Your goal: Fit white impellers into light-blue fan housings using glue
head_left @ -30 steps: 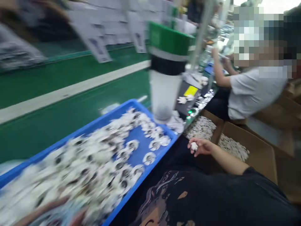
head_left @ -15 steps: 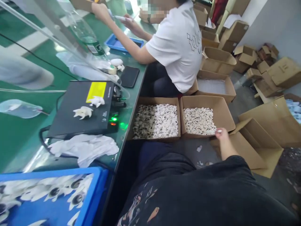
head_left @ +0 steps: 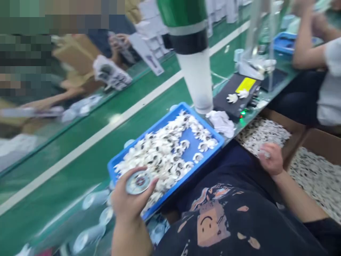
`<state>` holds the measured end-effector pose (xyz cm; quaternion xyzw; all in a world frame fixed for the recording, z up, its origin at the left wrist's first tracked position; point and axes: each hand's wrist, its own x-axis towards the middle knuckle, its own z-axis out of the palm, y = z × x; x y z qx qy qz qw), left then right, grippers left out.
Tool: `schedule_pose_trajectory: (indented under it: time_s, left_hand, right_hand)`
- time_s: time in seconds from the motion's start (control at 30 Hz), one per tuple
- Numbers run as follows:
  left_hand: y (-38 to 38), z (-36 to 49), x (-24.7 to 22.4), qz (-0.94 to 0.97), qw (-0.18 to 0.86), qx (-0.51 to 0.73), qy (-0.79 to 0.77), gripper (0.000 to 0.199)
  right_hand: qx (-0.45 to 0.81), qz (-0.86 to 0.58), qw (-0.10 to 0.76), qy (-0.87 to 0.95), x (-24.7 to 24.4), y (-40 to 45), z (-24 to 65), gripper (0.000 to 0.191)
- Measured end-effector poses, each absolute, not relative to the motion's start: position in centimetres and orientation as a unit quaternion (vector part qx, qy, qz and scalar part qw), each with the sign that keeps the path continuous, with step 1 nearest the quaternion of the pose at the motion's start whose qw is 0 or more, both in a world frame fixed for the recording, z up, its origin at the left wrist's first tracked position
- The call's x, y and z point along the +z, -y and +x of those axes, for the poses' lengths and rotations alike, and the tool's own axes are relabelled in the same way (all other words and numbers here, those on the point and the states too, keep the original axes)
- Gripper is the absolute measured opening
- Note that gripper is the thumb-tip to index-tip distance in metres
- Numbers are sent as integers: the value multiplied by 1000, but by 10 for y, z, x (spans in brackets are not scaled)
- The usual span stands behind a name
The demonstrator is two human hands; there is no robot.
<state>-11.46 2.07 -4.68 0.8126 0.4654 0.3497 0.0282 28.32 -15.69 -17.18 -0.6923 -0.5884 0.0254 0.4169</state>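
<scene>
Low in the head view, my left hand [head_left: 130,199] is wrapped round a round clear plastic piece [head_left: 138,182] with a dark reddish centre. It is held above the near end of a blue tray [head_left: 190,153], which is filled with small white plastic parts [head_left: 157,149] with pointed tips and dark round openings. My right hand [head_left: 271,159] is over the cardboard boxes beside the bench, fingers curled together. Something small and pale shows at its fingertips, too blurred to name. Beneath it, one box holds many white parts [head_left: 262,133].
A large green-and-white tool [head_left: 193,60] hangs over the tray's far end. Beyond it are a crumpled white cloth [head_left: 221,122] and a black box [head_left: 226,101] bearing two white parts. Clear plastic cylinders [head_left: 89,236] lie at the left. Co-workers sit across and at the right.
The view has swung left onto the blue tray. My right hand has come back from the farther box's edge toward the bench. My left hand, out of sight before, now shows with the round piece.
</scene>
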Motion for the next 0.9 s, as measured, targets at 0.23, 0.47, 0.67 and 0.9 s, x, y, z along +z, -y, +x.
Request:
schedule_pose_trajectory:
  time_s: [0.23, 0.47, 0.67, 0.9]
  left_hand:
    - [-5, -116, -84, 786, 46, 369, -494, 34]
    - [-1, -117, -96, 747, 132, 446, -475, 40]
    - [2, -118, -94, 755, 186, 444, -445, 43]
    - [7, -121, -91, 764, 200, 429, -439, 45]
  right_hand:
    - [145, -449, 38, 881, -57, 31, 164, 30]
    - [89, -593, -91, 795, -66, -62, 129, 30]
    - [84, -606, -129, 781, -69, -54, 140, 27]
    - [197, -537, -89, 815, -74, -24, 169, 30]
